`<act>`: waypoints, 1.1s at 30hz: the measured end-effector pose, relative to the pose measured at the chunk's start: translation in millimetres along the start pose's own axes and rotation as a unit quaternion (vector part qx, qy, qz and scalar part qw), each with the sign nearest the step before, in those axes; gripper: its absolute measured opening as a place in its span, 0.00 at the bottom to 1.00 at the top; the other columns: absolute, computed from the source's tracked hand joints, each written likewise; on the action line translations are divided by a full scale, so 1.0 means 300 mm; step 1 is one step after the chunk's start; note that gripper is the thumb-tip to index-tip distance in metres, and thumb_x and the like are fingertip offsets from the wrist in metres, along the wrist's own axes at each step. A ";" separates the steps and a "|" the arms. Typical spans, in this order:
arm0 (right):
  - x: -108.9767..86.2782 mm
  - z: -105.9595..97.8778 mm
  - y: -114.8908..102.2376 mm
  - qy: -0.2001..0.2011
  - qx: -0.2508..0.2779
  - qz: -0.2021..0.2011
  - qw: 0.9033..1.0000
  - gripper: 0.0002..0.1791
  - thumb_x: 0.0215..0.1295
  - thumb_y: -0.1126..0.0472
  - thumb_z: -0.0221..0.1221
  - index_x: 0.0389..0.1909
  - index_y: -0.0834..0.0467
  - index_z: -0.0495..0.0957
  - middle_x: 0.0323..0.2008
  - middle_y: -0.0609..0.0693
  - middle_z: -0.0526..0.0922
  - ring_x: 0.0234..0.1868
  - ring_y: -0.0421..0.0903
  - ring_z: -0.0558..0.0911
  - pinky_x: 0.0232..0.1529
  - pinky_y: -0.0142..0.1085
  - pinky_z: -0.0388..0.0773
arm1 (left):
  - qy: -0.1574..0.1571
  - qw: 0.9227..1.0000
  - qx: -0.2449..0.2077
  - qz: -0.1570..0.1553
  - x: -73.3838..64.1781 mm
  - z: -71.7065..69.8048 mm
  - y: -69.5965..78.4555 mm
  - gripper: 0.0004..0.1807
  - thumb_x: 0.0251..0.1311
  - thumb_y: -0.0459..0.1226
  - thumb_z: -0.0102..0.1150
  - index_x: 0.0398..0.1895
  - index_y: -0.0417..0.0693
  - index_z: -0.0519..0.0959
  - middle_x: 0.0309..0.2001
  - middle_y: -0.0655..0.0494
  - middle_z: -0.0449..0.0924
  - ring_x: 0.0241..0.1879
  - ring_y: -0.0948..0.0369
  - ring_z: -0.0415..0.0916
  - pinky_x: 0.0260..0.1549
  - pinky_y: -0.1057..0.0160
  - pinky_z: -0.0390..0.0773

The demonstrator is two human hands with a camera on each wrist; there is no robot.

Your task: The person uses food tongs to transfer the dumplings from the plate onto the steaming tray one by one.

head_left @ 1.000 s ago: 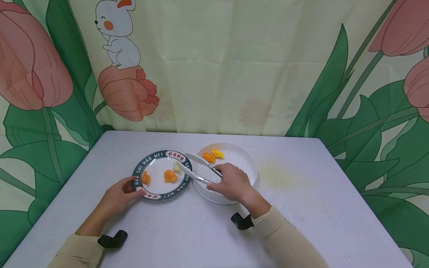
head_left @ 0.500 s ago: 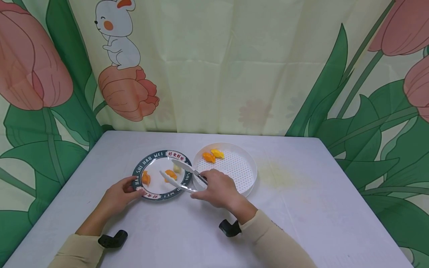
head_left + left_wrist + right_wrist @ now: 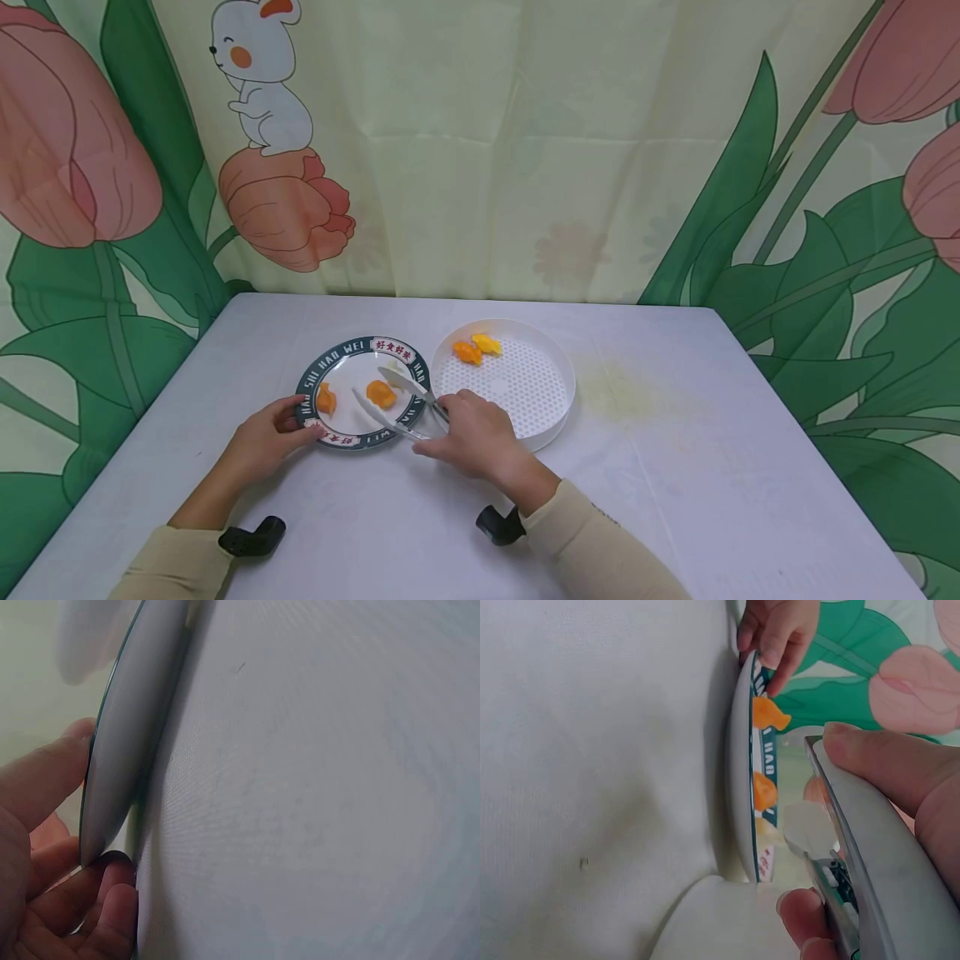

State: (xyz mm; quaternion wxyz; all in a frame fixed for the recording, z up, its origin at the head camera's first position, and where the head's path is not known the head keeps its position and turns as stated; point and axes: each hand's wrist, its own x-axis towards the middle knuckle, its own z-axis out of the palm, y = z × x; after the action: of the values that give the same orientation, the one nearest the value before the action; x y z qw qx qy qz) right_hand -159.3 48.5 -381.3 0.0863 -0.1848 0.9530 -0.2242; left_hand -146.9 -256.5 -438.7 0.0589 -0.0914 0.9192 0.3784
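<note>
My left hand [image 3: 262,442] pinches the near-left rim of a white plate [image 3: 322,364] with a dark lettered border. In the left wrist view its thumb presses the rim of the plate [image 3: 131,720], with fingers curled beneath. On the plate are an orange dumpling-shaped piece [image 3: 381,394], another orange piece [image 3: 326,399] at the left and a pale piece, mostly behind the tongs. My right hand [image 3: 480,437] grips metal tongs [image 3: 406,382]. Their arms stand apart over the plate, tips near the middle orange piece, with nothing visibly clamped; whether they touch it I cannot tell.
A round white perforated tray [image 3: 525,392] stands right of the plate, close to its rim. At its far left lie an orange piece [image 3: 467,352] and a yellow piece [image 3: 487,343]. A white cloth covers the table [image 3: 660,467]; a printed curtain [image 3: 480,167] hangs behind.
My right hand has moved left and nearer with the tongs, from the pale piece and tray edge to over the middle orange piece. My left hand and the plate have stayed put.
</note>
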 end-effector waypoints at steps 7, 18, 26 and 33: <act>-0.012 0.019 -0.020 0.012 -0.019 0.000 1.000 0.35 0.56 0.38 0.69 0.55 0.60 0.80 0.33 0.47 0.73 0.31 0.44 0.72 0.27 0.34 0.68 | 0.002 1.000 0.001 0.001 -0.001 0.001 0.001 0.47 0.60 0.54 0.68 0.72 0.33 0.61 0.56 0.29 0.73 0.53 0.40 0.70 0.52 0.43 0.78; -0.020 0.045 -0.028 0.025 -0.034 0.000 0.999 0.28 0.57 0.39 0.68 0.43 0.60 0.80 0.29 0.47 0.70 0.27 0.44 0.71 0.25 0.34 0.67 | 0.003 1.000 0.003 0.004 -0.005 0.001 0.004 0.47 0.60 0.53 0.68 0.72 0.33 0.62 0.56 0.29 0.73 0.53 0.40 0.71 0.52 0.43 0.78; -0.017 0.058 -0.034 0.022 -0.062 0.000 0.998 0.26 0.58 0.40 0.68 0.40 0.60 0.79 0.28 0.48 0.70 0.24 0.44 0.72 0.23 0.32 0.68 | 0.004 1.000 0.004 0.008 -0.001 0.003 -0.004 0.47 0.60 0.53 0.68 0.72 0.33 0.62 0.56 0.30 0.74 0.54 0.40 0.71 0.52 0.44 0.78; -0.014 0.061 -0.040 0.021 -0.077 0.003 0.997 0.24 0.59 0.43 0.68 0.39 0.60 0.80 0.28 0.48 0.71 0.22 0.44 0.72 0.21 0.32 0.68 | 0.002 1.000 0.002 0.003 0.001 0.002 -0.006 0.48 0.60 0.54 0.68 0.72 0.34 0.61 0.56 0.30 0.73 0.54 0.40 0.71 0.52 0.44 0.78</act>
State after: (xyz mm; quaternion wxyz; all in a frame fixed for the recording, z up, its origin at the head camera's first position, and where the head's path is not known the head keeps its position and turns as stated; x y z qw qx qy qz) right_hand -147.3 32.9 -391.5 0.0528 -0.1836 0.9695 -0.1536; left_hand -146.9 -257.4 -440.4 0.0565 -0.0890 0.9203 0.3767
